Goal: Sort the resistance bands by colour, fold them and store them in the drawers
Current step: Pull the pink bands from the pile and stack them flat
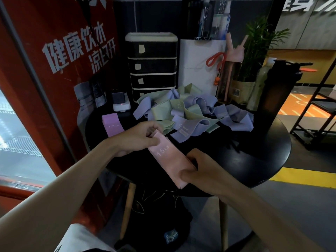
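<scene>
A light pink resistance band [168, 157] marked "15 LB" is stretched flat between both hands over the black round table [254, 160]. My left hand [140, 138] pinches its far end and my right hand [198, 169] grips its near end. A purple band [112, 126] marked "10 LB" lies flat on the table at the left. A tangled pile of green and lavender bands [189, 113] covers the table's middle and back. The black drawer unit [151, 66] with several shut drawers stands behind the pile.
A white box [200, 66] stands right of the drawers, with a pink bottle [227, 73], a potted plant [254, 57] and a dark shaker bottle [276, 91] at the back right. A small white device [121, 103] sits at the back left. A red panel [54, 70] borders the left side.
</scene>
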